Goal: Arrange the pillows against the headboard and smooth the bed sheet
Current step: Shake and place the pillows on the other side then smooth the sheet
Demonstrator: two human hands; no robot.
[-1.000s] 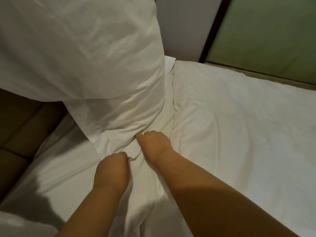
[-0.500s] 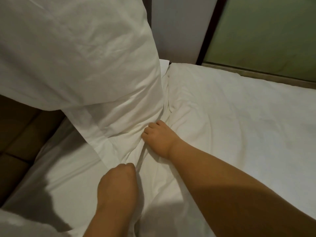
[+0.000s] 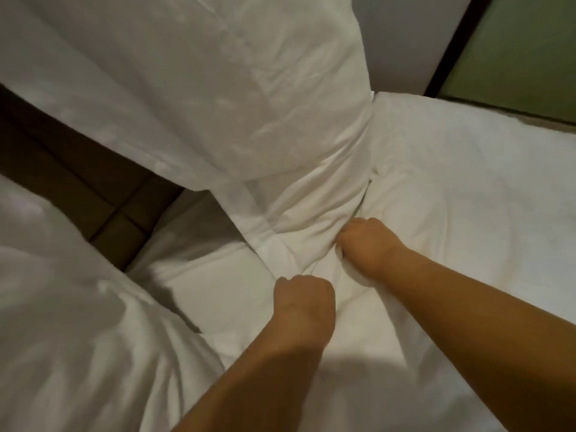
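A big white pillow [image 3: 193, 88] leans upright at the top left, its lower flap [image 3: 293, 210] trailing onto the bed. A second white pillow [image 3: 62, 322] fills the lower left. The white bed sheet [image 3: 467, 198] covers the mattress to the right. My left hand [image 3: 304, 299] is a closed fist bunching white fabric at the flap's lower edge. My right hand [image 3: 367, 246] is closed too, gripping a fold where the flap meets the sheet. Which layer each fist holds is hard to tell. The brown padded headboard [image 3: 103, 210] shows between the two pillows.
A grey wall [image 3: 402, 42] rises behind the bed's far corner. A dark frame and a green panel [image 3: 523, 54] run along the bed's far edge at the top right. Wrinkles radiate across the sheet from my right hand.
The view has shifted, bringing the second pillow into sight at the lower left. My right hand has gone from lying on the fabric with fingers showing to a closed grip. Left fist stays clenched.
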